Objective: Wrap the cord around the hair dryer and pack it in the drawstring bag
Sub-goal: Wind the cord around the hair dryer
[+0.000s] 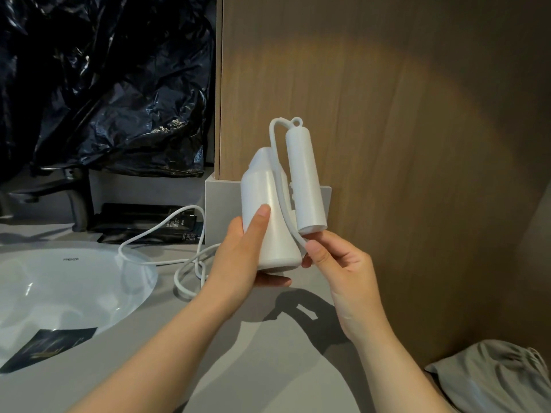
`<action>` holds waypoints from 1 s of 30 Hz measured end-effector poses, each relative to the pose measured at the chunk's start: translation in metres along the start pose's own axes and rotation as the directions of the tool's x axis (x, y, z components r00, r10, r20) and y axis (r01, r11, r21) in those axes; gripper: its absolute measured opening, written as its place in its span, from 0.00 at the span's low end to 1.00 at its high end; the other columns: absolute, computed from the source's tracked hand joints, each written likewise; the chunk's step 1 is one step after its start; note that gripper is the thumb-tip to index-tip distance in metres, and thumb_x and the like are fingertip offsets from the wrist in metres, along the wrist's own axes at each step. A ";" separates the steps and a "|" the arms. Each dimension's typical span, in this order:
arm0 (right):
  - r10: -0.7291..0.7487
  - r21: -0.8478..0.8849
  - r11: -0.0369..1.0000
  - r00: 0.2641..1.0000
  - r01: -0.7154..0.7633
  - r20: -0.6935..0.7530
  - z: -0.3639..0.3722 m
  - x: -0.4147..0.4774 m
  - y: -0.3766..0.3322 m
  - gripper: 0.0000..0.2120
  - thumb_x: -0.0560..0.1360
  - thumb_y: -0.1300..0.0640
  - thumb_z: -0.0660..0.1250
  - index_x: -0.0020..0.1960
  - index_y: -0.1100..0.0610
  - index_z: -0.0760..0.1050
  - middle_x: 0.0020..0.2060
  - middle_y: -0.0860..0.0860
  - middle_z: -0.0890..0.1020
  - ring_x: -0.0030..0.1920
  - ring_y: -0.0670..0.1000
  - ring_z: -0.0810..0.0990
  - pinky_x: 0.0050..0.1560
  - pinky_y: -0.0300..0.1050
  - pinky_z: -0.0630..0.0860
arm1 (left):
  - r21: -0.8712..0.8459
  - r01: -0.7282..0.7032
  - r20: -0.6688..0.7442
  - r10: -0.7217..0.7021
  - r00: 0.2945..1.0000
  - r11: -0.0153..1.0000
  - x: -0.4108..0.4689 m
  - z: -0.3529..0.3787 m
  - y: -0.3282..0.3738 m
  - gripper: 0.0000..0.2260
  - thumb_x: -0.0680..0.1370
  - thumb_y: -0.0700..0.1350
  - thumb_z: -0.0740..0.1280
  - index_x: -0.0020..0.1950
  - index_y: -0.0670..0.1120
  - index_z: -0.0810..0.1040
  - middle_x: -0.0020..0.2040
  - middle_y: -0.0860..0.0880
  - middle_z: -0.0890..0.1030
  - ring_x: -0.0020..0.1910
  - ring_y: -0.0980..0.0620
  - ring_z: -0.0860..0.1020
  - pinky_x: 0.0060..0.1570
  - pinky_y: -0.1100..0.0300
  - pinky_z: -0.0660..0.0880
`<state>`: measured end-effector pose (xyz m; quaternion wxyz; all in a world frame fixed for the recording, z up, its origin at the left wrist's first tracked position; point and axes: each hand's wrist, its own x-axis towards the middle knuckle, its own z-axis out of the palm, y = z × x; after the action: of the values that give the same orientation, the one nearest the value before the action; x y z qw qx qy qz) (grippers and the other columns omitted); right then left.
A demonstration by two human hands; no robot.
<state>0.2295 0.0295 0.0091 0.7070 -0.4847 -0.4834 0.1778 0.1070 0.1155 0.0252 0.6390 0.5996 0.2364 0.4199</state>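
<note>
A white hair dryer (268, 222) with its handle folded against the body is held upright above the grey counter. My left hand (238, 257) grips the barrel from the left and below. My right hand (334, 257) pinches the white cord (167, 231) just under the folded handle. From the handle's top the cord loops down between handle and body, then trails left in loose curves across the counter to the basin's edge. The grey drawstring bag (495, 380) lies crumpled at the bottom right, beside the wooden wall.
A white basin (59, 290) is sunk in the counter (268, 368) at left, with a dark packet on its rim. Black packets (146, 222) lie behind it beside a dark tap. Black plastic sheeting hangs at the top left. A wooden panel (402, 114) rises close behind the dryer.
</note>
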 end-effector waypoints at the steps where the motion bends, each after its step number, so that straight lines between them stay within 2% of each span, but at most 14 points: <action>1: -0.011 0.003 1.000 1.000 0.011 -0.001 0.001 0.000 -0.001 0.09 0.70 0.52 0.68 0.49 0.48 0.82 0.43 0.45 0.85 0.44 0.45 0.81 0.43 0.32 0.77 | 0.071 -0.053 -0.001 0.053 0.999 0.996 0.000 0.000 0.000 0.30 0.71 0.65 0.69 0.66 0.49 0.69 0.57 0.44 0.79 0.50 0.45 0.83 0.35 0.46 0.82; 3: -0.035 -0.004 0.999 0.999 0.035 -0.018 0.001 0.000 -0.001 0.10 0.70 0.53 0.68 0.49 0.49 0.83 0.43 0.46 0.85 0.43 0.46 0.81 0.42 0.31 0.77 | 0.206 -0.147 0.031 0.144 0.989 0.967 -0.002 -0.001 -0.002 0.30 0.69 0.62 0.72 0.66 0.51 0.70 0.56 0.48 0.80 0.49 0.48 0.83 0.33 0.50 0.82; 5: -0.045 0.003 0.999 0.998 0.045 -0.043 0.000 0.000 -0.001 0.10 0.70 0.53 0.67 0.49 0.50 0.83 0.44 0.47 0.85 0.45 0.45 0.81 0.42 0.31 0.77 | 0.212 -0.125 0.033 0.120 0.992 0.969 -0.004 -0.001 -0.004 0.27 0.69 0.59 0.72 0.65 0.52 0.71 0.56 0.50 0.80 0.50 0.48 0.83 0.34 0.51 0.82; 7: -0.056 0.000 0.998 0.998 0.056 -0.043 -0.001 0.000 -0.001 0.10 0.70 0.54 0.68 0.49 0.51 0.83 0.46 0.47 0.85 0.46 0.45 0.81 0.43 0.31 0.77 | 0.118 -0.041 0.024 0.038 0.999 0.992 -0.004 0.000 -0.003 0.24 0.73 0.56 0.71 0.65 0.50 0.71 0.57 0.46 0.80 0.50 0.45 0.83 0.35 0.50 0.82; 10: -0.049 -0.004 0.999 0.999 0.049 0.004 -0.001 0.000 -0.002 0.10 0.70 0.54 0.68 0.50 0.51 0.83 0.45 0.46 0.85 0.46 0.44 0.82 0.44 0.31 0.77 | -0.027 0.030 0.010 -0.030 1.000 0.999 -0.002 0.001 0.001 0.20 0.76 0.54 0.70 0.62 0.44 0.74 0.54 0.41 0.81 0.44 0.46 0.84 0.35 0.53 0.80; 13: -0.026 0.006 1.000 0.998 0.026 0.054 -0.002 0.000 -0.002 0.12 0.68 0.53 0.69 0.52 0.51 0.81 0.44 0.43 0.85 0.48 0.44 0.82 0.44 0.32 0.77 | -0.170 0.102 0.013 -0.102 0.995 0.980 -0.005 0.002 0.008 0.16 0.78 0.53 0.66 0.59 0.43 0.77 0.49 0.39 0.82 0.38 0.46 0.83 0.29 0.57 0.79; 16: -0.022 -0.015 1.000 0.997 0.023 0.068 -0.001 0.002 0.000 0.12 0.67 0.53 0.70 0.51 0.53 0.79 0.39 0.44 0.83 0.42 0.44 0.81 0.42 0.33 0.77 | -0.285 0.147 0.050 -0.139 0.989 0.947 -0.008 0.001 0.012 0.13 0.78 0.53 0.64 0.53 0.44 0.80 0.43 0.40 0.83 0.33 0.47 0.81 0.23 0.62 0.76; 19: 0.010 0.011 1.000 0.998 -0.011 0.066 -0.004 0.006 0.003 0.15 0.67 0.53 0.70 0.52 0.55 0.77 0.37 0.45 0.83 0.40 0.45 0.82 0.41 0.33 0.78 | -0.263 0.151 0.082 -0.134 0.988 0.953 -0.011 0.002 0.013 0.13 0.78 0.54 0.63 0.52 0.46 0.80 0.44 0.39 0.84 0.37 0.43 0.82 0.20 0.64 0.72; 22: 0.053 0.000 0.999 0.997 -0.053 0.056 -0.009 0.008 0.005 0.18 0.66 0.52 0.70 0.55 0.55 0.75 0.37 0.46 0.84 0.40 0.45 0.83 0.41 0.31 0.77 | -0.230 0.164 0.096 -0.145 0.985 0.959 -0.011 0.001 0.012 0.16 0.77 0.56 0.64 0.55 0.45 0.80 0.52 0.32 0.82 0.45 0.37 0.81 0.19 0.64 0.69; 24: 0.095 -0.020 0.995 0.994 -0.094 0.053 -0.009 0.008 0.005 0.22 0.66 0.49 0.70 0.58 0.54 0.74 0.39 0.48 0.85 0.43 0.45 0.84 0.40 0.27 0.75 | -0.219 0.160 0.114 -0.138 0.984 0.962 -0.011 0.000 0.011 0.20 0.74 0.57 0.64 0.57 0.45 0.79 0.56 0.31 0.80 0.46 0.36 0.79 0.19 0.65 0.69; 27: 0.140 -0.028 0.990 0.988 -0.138 0.070 -0.010 0.009 0.005 0.23 0.65 0.47 0.69 0.59 0.48 0.73 0.40 0.42 0.85 0.45 0.38 0.83 0.39 0.24 0.74 | -0.178 0.141 0.176 -0.109 0.978 0.974 -0.011 -0.002 0.011 0.24 0.70 0.60 0.65 0.58 0.46 0.79 0.53 0.31 0.81 0.45 0.38 0.80 0.20 0.64 0.70; 29: 0.157 -0.031 0.987 0.984 -0.155 0.082 -0.010 0.008 0.004 0.23 0.65 0.45 0.68 0.59 0.45 0.73 0.41 0.34 0.84 0.46 0.33 0.81 0.48 0.30 0.76 | -0.145 0.145 0.235 -0.109 0.966 0.979 -0.011 -0.004 0.012 0.23 0.71 0.59 0.65 0.59 0.47 0.79 0.50 0.36 0.83 0.44 0.42 0.82 0.22 0.64 0.73; 30: 0.162 -0.031 0.987 0.984 -0.160 0.081 -0.011 0.009 0.006 0.25 0.64 0.44 0.68 0.60 0.46 0.75 0.44 0.34 0.84 0.48 0.34 0.81 0.54 0.35 0.75 | -0.120 0.143 0.256 -0.108 0.961 0.982 -0.012 -0.004 0.013 0.22 0.71 0.59 0.67 0.59 0.46 0.79 0.51 0.38 0.84 0.45 0.44 0.82 0.24 0.63 0.74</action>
<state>0.2439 0.0329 0.0080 0.6637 -0.5229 -0.4737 0.2483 0.0938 0.1074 0.0347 0.7286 0.5859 0.1628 0.3153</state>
